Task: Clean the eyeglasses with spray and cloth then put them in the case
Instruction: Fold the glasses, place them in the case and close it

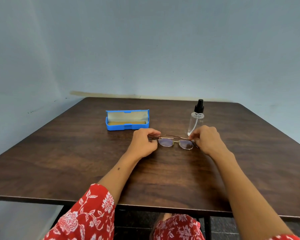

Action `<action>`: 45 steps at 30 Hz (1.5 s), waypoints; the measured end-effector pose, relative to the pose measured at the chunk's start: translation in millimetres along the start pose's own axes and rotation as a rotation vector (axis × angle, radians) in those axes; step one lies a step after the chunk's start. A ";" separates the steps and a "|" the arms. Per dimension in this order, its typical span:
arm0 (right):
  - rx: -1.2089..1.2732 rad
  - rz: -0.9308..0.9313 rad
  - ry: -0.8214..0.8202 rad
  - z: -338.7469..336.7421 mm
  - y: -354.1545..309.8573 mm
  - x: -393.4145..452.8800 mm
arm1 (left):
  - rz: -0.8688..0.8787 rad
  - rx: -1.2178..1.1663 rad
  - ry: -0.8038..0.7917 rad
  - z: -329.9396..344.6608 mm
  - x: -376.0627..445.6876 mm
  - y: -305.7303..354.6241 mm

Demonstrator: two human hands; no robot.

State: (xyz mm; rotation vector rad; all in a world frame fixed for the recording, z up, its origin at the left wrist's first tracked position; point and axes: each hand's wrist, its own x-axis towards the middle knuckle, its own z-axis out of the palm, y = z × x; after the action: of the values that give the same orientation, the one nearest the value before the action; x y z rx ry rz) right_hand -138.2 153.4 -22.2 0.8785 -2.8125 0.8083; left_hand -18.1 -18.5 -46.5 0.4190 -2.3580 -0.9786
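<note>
Wood-grain table (pixel 76 153) against blue-grey wall (pixel 145 49); both hands' fingers (pixel 152 133) pinch eyeglasses (pixel 176 142).

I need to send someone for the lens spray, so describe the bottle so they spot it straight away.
On the dark wooden table, look at the far right, just behind the right hand. The spray bottle stands upright there: the only clear item with a black pump top.

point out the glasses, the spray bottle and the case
eyeglasses (pixel 175 142), head view, on the bridge between the lenses
spray bottle (pixel 196 122), head view, on the clear body
case (pixel 127 127), head view, on the blue front wall
</note>
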 end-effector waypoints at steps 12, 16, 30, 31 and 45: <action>0.137 0.011 -0.045 -6.4 3.9 -3.9 | -0.074 -0.175 -0.034 -9.1 3.1 -4.6; 0.556 0.103 -0.165 -11.9 8.4 -6.3 | -0.255 -0.533 -0.012 -16.8 6.5 -4.4; 1.581 0.387 -0.393 -5.8 -19.1 -8.6 | -0.530 -1.092 0.067 -49.8 -5.0 -6.0; 1.595 0.361 -0.400 -4.3 -21.0 -8.2 | -0.532 -1.102 0.083 -52.2 -6.2 -6.6; 0.917 0.039 -0.047 50.4 -69.0 8.7 | -0.387 -0.741 0.312 -90.0 -5.0 -37.6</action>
State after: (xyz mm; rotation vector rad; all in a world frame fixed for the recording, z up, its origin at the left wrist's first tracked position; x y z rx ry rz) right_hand -103.7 75.3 -31.5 0.9003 -2.4214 2.1649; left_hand 42.1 -91.7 -22.9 0.6714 -1.5156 -1.7219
